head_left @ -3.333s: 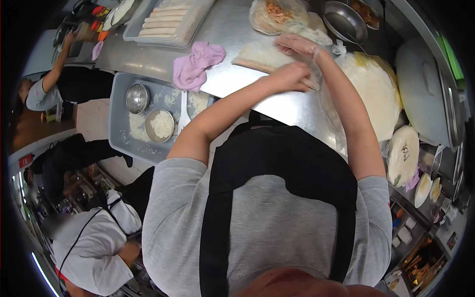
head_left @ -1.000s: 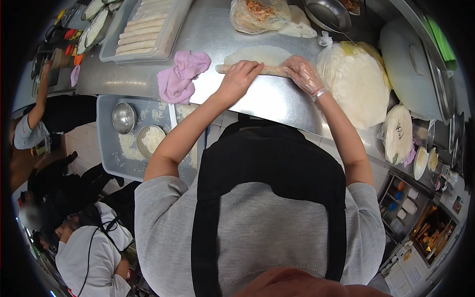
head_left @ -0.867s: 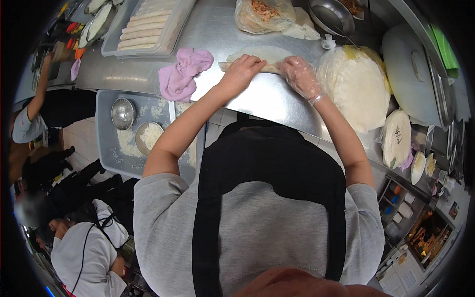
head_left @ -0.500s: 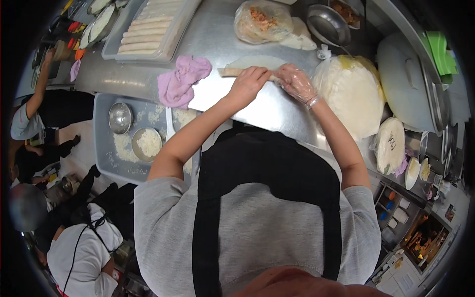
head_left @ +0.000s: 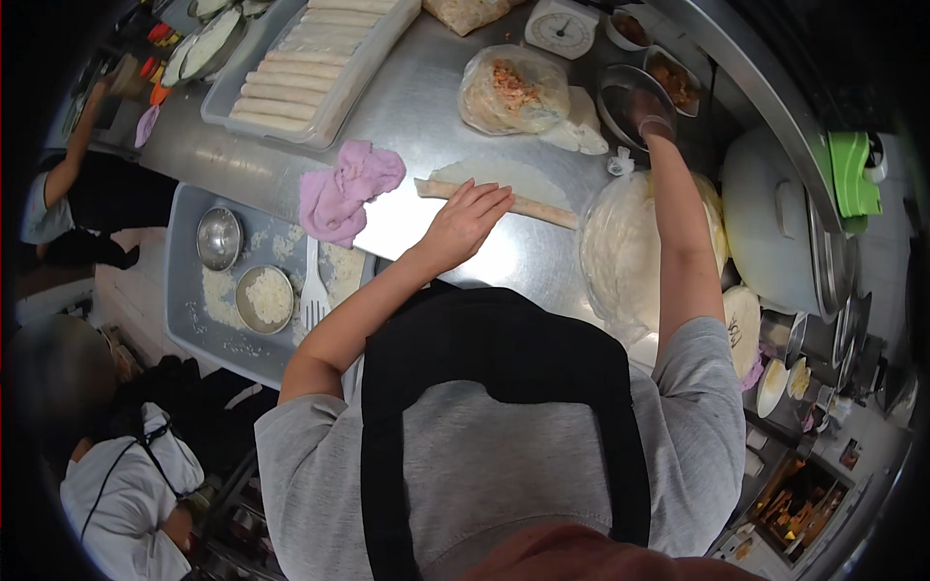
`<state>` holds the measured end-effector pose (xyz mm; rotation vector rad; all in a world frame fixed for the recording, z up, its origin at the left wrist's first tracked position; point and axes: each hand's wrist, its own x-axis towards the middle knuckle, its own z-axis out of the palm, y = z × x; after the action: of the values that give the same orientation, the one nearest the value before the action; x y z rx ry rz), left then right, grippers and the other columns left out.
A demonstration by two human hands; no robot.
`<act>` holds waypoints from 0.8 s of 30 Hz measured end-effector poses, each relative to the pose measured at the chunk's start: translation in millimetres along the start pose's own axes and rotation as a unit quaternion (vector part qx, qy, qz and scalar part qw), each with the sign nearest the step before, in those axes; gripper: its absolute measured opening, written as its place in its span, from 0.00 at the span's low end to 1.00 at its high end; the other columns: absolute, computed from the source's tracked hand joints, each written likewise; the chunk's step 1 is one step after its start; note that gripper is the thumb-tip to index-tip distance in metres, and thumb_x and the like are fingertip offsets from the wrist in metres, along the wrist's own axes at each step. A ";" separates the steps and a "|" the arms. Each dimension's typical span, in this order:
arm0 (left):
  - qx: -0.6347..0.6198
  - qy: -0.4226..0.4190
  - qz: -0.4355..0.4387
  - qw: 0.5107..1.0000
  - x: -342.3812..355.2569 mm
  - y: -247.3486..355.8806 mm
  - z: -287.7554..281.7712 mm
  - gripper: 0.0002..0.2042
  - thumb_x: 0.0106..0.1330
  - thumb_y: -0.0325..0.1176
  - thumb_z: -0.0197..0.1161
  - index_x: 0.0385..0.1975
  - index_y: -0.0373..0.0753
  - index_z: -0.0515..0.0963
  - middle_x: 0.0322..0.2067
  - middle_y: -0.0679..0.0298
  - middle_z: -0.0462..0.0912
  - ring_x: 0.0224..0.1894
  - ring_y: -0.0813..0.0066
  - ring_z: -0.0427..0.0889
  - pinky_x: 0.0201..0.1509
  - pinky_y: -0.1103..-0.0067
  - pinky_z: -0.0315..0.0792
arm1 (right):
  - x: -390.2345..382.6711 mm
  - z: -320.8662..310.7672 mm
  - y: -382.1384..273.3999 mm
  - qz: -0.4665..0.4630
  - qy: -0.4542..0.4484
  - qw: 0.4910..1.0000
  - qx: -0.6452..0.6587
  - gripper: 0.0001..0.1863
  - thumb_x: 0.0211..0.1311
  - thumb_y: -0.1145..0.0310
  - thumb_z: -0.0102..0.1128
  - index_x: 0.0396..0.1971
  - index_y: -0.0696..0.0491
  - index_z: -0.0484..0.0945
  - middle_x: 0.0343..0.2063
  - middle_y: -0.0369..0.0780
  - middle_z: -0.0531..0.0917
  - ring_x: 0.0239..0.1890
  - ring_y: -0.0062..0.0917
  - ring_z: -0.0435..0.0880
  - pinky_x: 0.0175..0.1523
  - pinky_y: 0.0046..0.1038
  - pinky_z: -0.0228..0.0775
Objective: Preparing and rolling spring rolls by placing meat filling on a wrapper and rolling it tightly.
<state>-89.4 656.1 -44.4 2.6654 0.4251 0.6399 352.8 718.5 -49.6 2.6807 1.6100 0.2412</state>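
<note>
On the steel table lies a long, thin filled roll (head_left: 544, 213), partly wrapped in a pale round wrapper sheet (head_left: 518, 177) that spreads out beyond it. My left hand (head_left: 467, 225) rests on the middle of the roll, its fingers stretched out together. My right hand (head_left: 647, 116), in a clear plastic glove, reaches into a metal bowl (head_left: 612, 89) at the back right; its fingers are dark and cannot be made out. Left of the bowl sits a plastic bag of orange-flecked filling (head_left: 511, 92). A plastic-covered stack of wrappers (head_left: 620, 257) lies beneath my right forearm.
A plastic tub (head_left: 334, 126) of finished rolls stands back left, a pink cloth (head_left: 339, 198) nearer me. A grey bin (head_left: 184, 310) holds bowls, white crumbs and a white slotted spatula (head_left: 313, 290). A scale (head_left: 562, 31) stands behind; a large pot (head_left: 775, 213) is at right.
My right hand has left the roll and gone back and right into the metal bowl. My left hand stays on the roll, now flatter. The view has shifted, bringing the scale into sight.
</note>
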 end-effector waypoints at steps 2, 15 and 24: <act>0.021 -0.008 -0.059 0.998 -20.2 7.0 -4.7 0.22 0.58 0.27 0.55 0.54 0.34 0.67 0.56 0.59 0.68 0.59 0.62 0.65 0.65 0.61 0.57 | -0.3 -33.3 -55.3 -0.061 -0.100 0.993 0.002 0.22 0.53 0.52 0.58 0.41 0.54 0.79 0.45 0.48 0.79 0.50 0.40 0.77 0.54 0.37 0.68; 0.051 -0.031 -0.067 0.996 -27.9 10.8 6.8 0.29 0.59 0.39 0.59 0.59 0.36 0.62 0.60 0.60 0.62 0.63 0.63 0.59 0.67 0.61 0.50 | -128.7 -46.8 -172.1 -0.267 -0.266 0.897 0.232 0.23 0.38 0.52 0.72 0.12 0.57 0.73 0.14 0.42 0.76 0.18 0.29 0.73 0.27 0.32 0.64; 0.026 -0.031 -0.085 0.996 -30.2 9.4 6.7 0.30 0.60 0.41 0.57 0.61 0.38 0.60 0.61 0.60 0.61 0.64 0.63 0.57 0.69 0.61 0.46 | -120.6 -61.7 -156.5 -0.246 -0.364 0.894 0.090 0.27 0.35 0.49 0.71 0.22 0.62 0.79 0.25 0.50 0.81 0.30 0.39 0.80 0.37 0.36 0.69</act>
<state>-110.0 634.8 -57.3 2.6533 0.6509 0.5013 151.7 682.0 -17.2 1.9332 1.9602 -0.8412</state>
